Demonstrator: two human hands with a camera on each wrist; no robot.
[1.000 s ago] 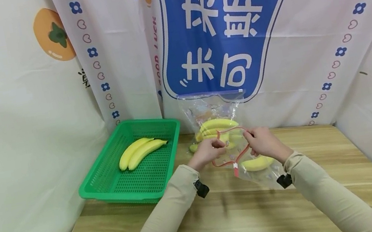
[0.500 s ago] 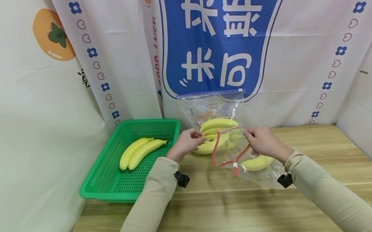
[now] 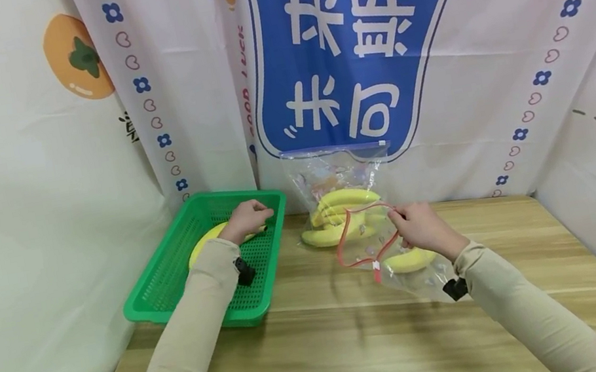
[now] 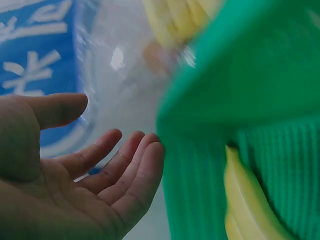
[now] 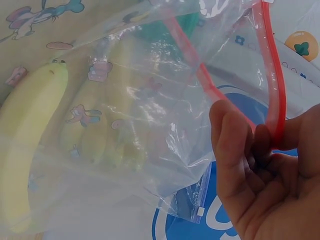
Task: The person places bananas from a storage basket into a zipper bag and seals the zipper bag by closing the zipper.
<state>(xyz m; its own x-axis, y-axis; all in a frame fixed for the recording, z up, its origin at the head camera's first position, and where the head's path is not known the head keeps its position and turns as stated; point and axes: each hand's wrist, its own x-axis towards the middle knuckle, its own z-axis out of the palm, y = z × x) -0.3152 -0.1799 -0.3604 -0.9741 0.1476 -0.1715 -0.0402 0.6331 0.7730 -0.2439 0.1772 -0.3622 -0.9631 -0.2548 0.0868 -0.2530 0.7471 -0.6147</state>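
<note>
My left hand (image 3: 246,217) is above the green basket (image 3: 270,297), over the yellow bananas (image 3: 202,243) lying inside and partly hiding them. In the left wrist view its fingers are relaxed and spread, holding nothing, and a banana (image 4: 245,195) shows beyond them. My right hand (image 3: 424,228) pinches the red-zip rim of a clear zip bag (image 3: 425,283). That bag's mouth gapes toward the left, and a single banana (image 3: 410,260) lies in it. Curled fingers and thumb grip the red strip (image 5: 276,90) in the right wrist view.
Behind the held bag, a second clear bag with a purple zip (image 3: 325,171) leans on the printed curtain (image 3: 198,97), several bananas (image 3: 345,197) in it. The wooden table (image 3: 351,349) extends in front. White cloth walls stand at both sides.
My left hand has let go of the red-zip bag's rim and moved left to above the basket. The right hand stays in place, still pinching the bag.
</note>
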